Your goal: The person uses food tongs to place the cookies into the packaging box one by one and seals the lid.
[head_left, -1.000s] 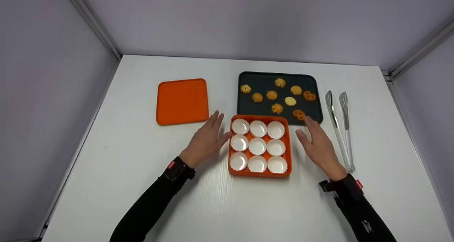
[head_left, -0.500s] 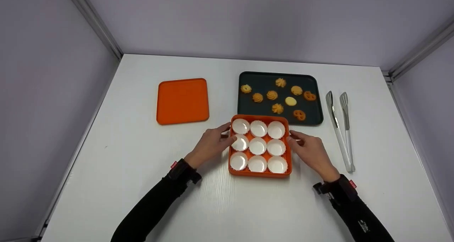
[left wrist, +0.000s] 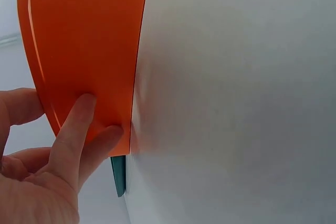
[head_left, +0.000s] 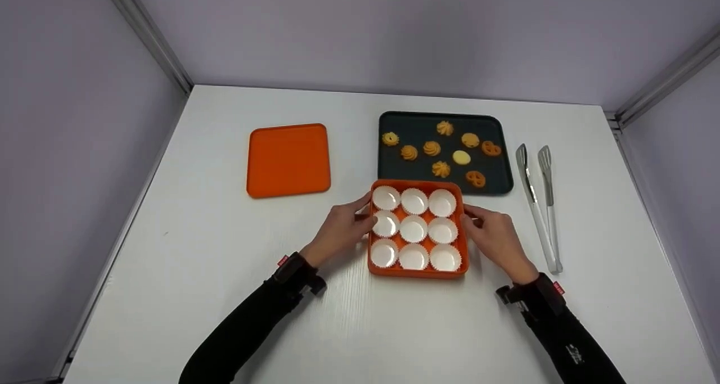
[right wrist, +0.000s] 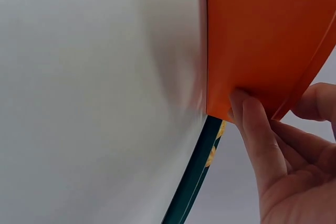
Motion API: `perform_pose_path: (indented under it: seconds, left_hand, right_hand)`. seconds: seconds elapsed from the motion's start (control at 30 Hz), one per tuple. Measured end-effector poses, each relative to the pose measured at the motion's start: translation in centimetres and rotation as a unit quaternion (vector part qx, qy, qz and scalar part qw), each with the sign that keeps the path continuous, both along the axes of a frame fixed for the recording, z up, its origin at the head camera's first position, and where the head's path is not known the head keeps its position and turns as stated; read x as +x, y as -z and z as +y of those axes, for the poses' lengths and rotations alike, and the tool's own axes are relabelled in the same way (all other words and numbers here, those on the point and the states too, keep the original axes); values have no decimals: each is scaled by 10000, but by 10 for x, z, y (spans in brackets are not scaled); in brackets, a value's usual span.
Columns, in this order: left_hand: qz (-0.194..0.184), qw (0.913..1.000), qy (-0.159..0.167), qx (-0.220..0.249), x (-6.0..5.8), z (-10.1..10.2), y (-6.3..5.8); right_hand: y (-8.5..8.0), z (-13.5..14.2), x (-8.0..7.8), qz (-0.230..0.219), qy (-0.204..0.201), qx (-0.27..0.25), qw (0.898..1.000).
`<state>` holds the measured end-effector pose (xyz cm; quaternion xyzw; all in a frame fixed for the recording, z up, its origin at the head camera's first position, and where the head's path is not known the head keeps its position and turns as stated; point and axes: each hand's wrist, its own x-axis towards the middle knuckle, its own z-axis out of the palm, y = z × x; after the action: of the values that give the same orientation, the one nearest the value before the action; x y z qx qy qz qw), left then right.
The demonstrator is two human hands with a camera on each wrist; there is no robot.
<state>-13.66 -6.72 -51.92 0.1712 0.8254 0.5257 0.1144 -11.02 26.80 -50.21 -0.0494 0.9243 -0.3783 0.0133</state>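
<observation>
An orange square box (head_left: 417, 274) holds several white paper baking cups (head_left: 413, 229) in rows. On its left side my left hand (head_left: 342, 229) grips the wall, thumb over the rim and fingers along the outside, as the left wrist view shows with the box wall (left wrist: 89, 35). My right hand (head_left: 496, 238) holds the opposite wall the same way; in the right wrist view its fingers press flat on the orange side (right wrist: 257, 35). The box's far edge overlaps the near edge of a dark green tray (head_left: 416, 120) in the head view.
Several cookies, such as a pretzel (head_left: 475, 179) and a swirled cookie (head_left: 432, 148), lie on the dark tray. To the left is a flat orange square lid (head_left: 289, 161). Metal tongs (head_left: 540, 215) lie at the right. Walls enclose the white table (head_left: 185, 226).
Both hands have closed in from beside the box and taken hold of its sides. The box has shifted slightly right and away, and the dark tray has slid back slightly.
</observation>
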Motion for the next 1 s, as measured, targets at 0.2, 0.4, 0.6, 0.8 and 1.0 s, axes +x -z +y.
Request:
perform_pose_path:
  seconds: [0.2, 0.4, 0.6, 0.8, 1.0]
  left_hand:
    - [-129, 9997, -183, 21, 1, 5, -1]
    - [-329, 9986, -334, 240, 2, 6, 0]
    - [-750, 9953, -227, 577, 7, 4, -1]
    - [-744, 9944, -45, 744, 7, 1, 0]
    - [-711, 9940, 37, 833, 7, 0, 1]
  right_hand:
    - [2, 0, -1, 110, 56, -31, 9999]
    - [0, 0, 1, 125, 54, 66, 9999]
    - [-11, 14, 4, 382, 128, 518, 9978]
    - [-14, 55, 0, 1992, 691, 1628, 9639]
    - [-4, 90, -1, 1940, 1495, 2685, 9316]
